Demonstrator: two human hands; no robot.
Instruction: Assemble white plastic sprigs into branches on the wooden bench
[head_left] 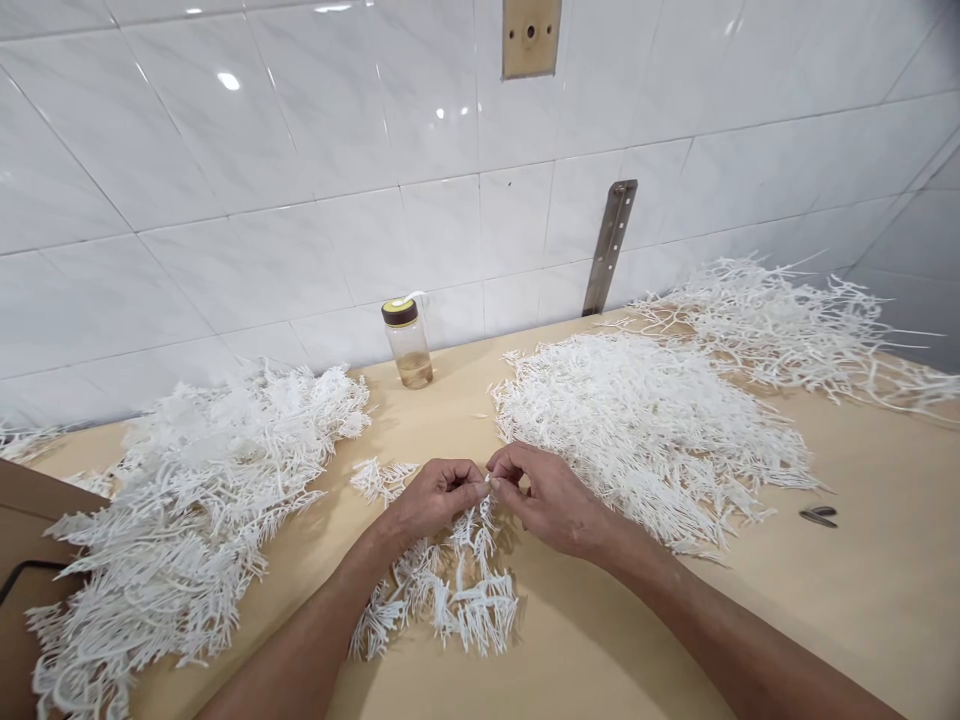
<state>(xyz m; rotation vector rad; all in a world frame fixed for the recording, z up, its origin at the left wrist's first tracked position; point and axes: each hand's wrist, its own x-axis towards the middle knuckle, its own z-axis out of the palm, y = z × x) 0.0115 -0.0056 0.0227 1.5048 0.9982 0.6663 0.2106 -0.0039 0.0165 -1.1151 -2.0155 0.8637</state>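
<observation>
My left hand (442,497) and my right hand (547,497) meet near the middle of the tan table (600,640), fingertips nearly touching. Both pinch the top end of a white branched plastic piece (480,590), whose fringed sprigs hang and spread below my left hand. Another small white sprig (381,478) lies just left of my left hand. Beyond my right hand spreads a large heap of short white sprigs (645,430). A second large heap of white branched pieces (202,500) covers the left side.
A clear bottle (411,350) with a dark lid stands near the tiled wall. Long white strands (780,325) lie at the back right. Two small dark objects (819,516) rest at the right. A brown box (34,570) edges in at left; a metal bracket (610,248) leans against the wall.
</observation>
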